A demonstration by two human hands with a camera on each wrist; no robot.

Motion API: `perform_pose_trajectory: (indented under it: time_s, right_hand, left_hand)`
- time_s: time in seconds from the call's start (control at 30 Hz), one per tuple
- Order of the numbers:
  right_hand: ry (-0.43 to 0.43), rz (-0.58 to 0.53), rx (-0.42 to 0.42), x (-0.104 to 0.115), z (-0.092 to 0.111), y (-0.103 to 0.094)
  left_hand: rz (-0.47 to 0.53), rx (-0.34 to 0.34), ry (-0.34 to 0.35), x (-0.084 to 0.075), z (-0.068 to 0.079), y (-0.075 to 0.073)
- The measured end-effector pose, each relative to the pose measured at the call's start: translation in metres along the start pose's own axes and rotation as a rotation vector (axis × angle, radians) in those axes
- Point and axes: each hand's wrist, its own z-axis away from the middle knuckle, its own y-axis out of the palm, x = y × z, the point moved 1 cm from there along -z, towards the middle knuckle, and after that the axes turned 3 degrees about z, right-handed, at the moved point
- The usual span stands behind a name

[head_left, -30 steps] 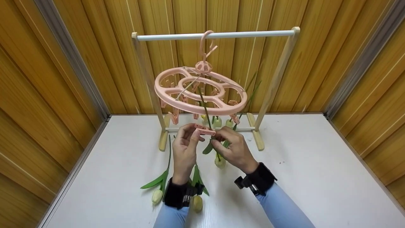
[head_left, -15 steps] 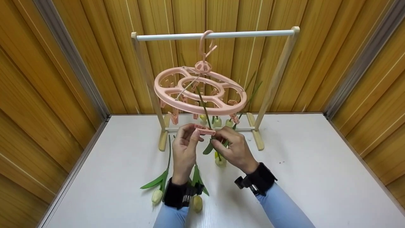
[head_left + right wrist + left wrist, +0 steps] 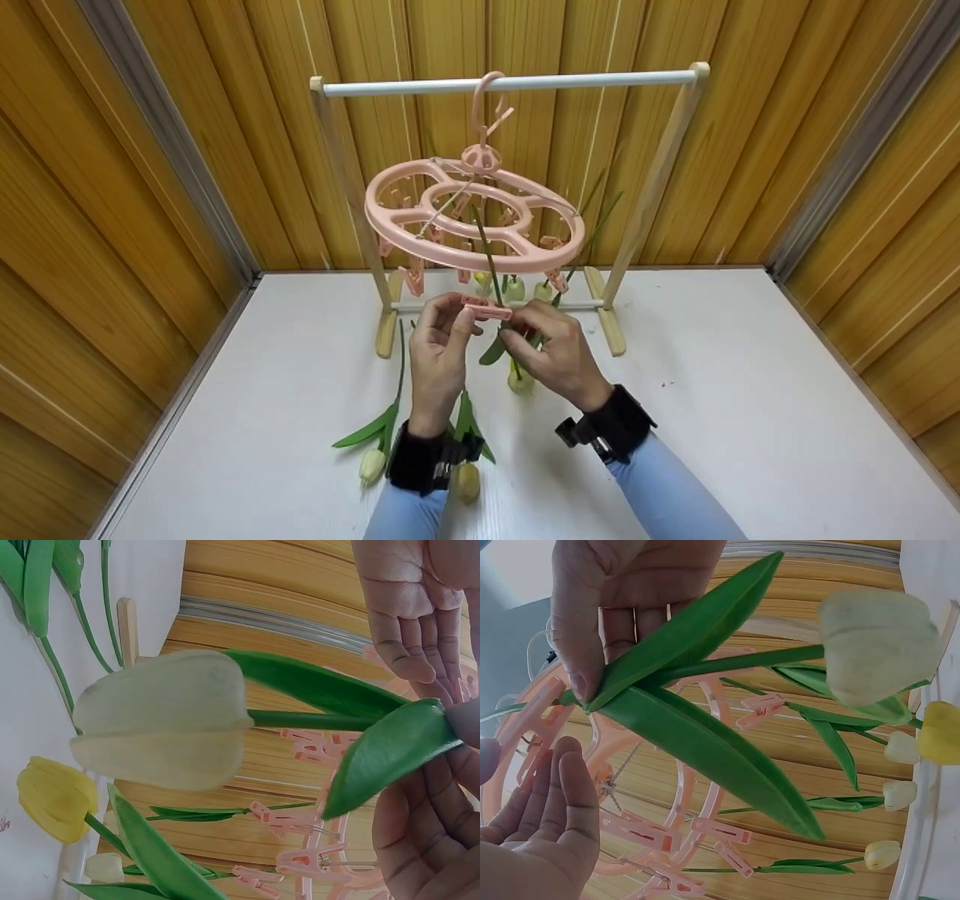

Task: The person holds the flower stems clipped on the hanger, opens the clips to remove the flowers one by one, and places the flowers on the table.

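My left hand (image 3: 439,360) pinches a pink clothespin (image 3: 489,312) between thumb and fingers, below the front of a round pink clip hanger (image 3: 525,262). Close beside it, my right hand (image 3: 559,352) pinches the stem of a white tulip (image 3: 161,720) where its green leaves begin. The bloom hangs downward and the bare stem (image 3: 491,259) rises past the clothespin's tip into the hanger's ring. In the left wrist view the stem passes right at the end of the clothespin (image 3: 536,731); whether its jaws grip the stem I cannot tell.
The hanger hooks over the white bar (image 3: 592,79) of a wooden-legged rack. Several tulips, including a yellow one (image 3: 939,733), hang head down from other clips. Two tulips lie on the white table: a pale one (image 3: 373,466) and a yellowish one (image 3: 468,482) by the left wrist.
Both hands hold nearly the same place. The upper end of the tulip stem sways slightly left, then back right.
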Motion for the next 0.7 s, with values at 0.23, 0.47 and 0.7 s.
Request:
perform_pose_trajectory:
  time_s: [0.23, 0.47, 0.7]
  right_hand:
    - [-0.005, 0.002, -0.005, -0.0013, -0.0006, 0.0009]
    - [-0.01, 0.009, -0.004, -0.0014, -0.0017, 0.0007]
    - [-0.008, 0.005, 0.004, -0.0002, -0.0021, 0.0003]
  left_hand:
    - [-0.007, 0.001, -0.009, -0.0006, -0.0006, -0.0004]
    - [0.007, 0.022, -0.006, 0.0005, -0.0018, -0.0023]
    - [-0.013, 0.029, 0.002, 0.0008, -0.0019, -0.0033]
